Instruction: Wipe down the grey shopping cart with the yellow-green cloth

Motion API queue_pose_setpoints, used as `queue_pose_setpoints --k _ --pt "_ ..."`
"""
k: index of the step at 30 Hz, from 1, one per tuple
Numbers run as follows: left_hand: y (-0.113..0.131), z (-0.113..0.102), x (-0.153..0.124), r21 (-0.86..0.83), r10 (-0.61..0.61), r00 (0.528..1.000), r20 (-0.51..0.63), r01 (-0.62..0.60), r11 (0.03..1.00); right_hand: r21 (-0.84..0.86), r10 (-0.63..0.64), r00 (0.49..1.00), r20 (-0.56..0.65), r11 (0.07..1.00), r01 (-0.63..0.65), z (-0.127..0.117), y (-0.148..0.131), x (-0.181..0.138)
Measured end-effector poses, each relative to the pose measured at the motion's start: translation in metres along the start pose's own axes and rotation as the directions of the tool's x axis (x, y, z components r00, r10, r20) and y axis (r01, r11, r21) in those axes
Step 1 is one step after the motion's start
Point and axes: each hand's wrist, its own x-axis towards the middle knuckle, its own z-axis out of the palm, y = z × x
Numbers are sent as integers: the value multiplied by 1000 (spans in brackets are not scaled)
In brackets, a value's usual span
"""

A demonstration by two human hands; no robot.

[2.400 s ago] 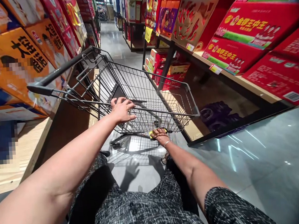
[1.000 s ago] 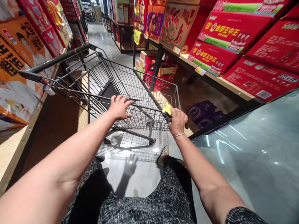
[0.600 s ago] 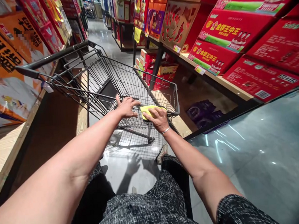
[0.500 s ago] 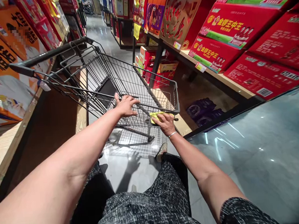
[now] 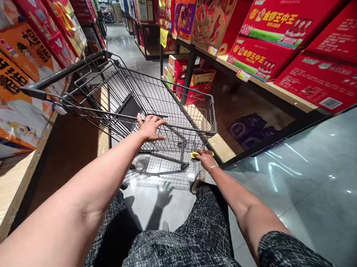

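Note:
A dark wire shopping cart stands slantwise in front of me, its handle at the upper left and its basket bare. At the near side rail of the basket is my left hand, fingers spread and the thumb sticking up; whether the palm rests on the rail I cannot tell. My right hand has its fingers closed over a yellow cloth, low beside the cart's front end and below the rail. Most of the cloth is hidden under the fingers.
Shelving with red boxes runs along the right, purple packs lying on its bottom level. Orange cartons are stacked on the left shelf. A shiny floor aisle leads away between them. My shoe is near the cart's wheel.
My right hand has moved down and slightly right with the yellow cloth, away from the basket's front corner. My left hand stays by the rail. The view has shifted slightly.

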Motion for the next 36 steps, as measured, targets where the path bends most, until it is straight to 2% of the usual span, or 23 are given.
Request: queue_pose_setpoints --k 2,4,6,8,11,13,15,17,21,23,25,31,34,36 --pt "1 0 -1 -1 0 1000 -5 0 1000 -18 -6 999 -36 1000 6 -25 2 6" --pt "2 0 -1 0 0 1000 -14 0 1000 -40 20 988 -154 999 -26 -55 6 14" --pt "2 1 -1 -1 -6 1000 -14 6 1000 -47 92 945 -313 993 -112 -83 11 24" --pt "1 1 -1 -3 -4 1000 -11 4 1000 -23 192 894 -405 975 -220 -102 15 33" --pt "0 2 0 0 8 1000 -13 -8 1000 51 322 856 -404 942 -331 -106 10 44" --pt "-1 3 0 3 11 1000 -18 -11 1000 81 353 843 -406 933 -352 -101 -2 49" --pt "-1 3 1 4 8 1000 -27 -8 1000 64 337 849 -406 938 -342 -98 -18 55" --pt "-1 4 1 4 4 1000 -29 -4 1000 35 290 885 -363 954 -299 -100 -32 64" --pt "-1 4 2 -5 11 1000 -24 -11 1000 39 86 954 -288 996 -78 -109 -46 78" --pt "-2 5 1 -14 18 1000 -26 -19 1000 7 -24 960 -280 1000 27 -100 -44 74" --pt "-3 5 1 -23 25 999 -30 -25 999 -43 -66 968 -243 997 57 -78 -37 60" --pt "-4 5 1 -34 35 999 -18 -36 999 -68 60 997 -46 996 -63 8 -4 4" --pt "-3 4 0 -32 37 999 -23 -38 999 -53 72 996 -45 996 -74 23 5 -6" --pt "-2 4 0 -31 37 999 -24 -38 999 -44 57 997 -53 997 -60 16 6 -4"
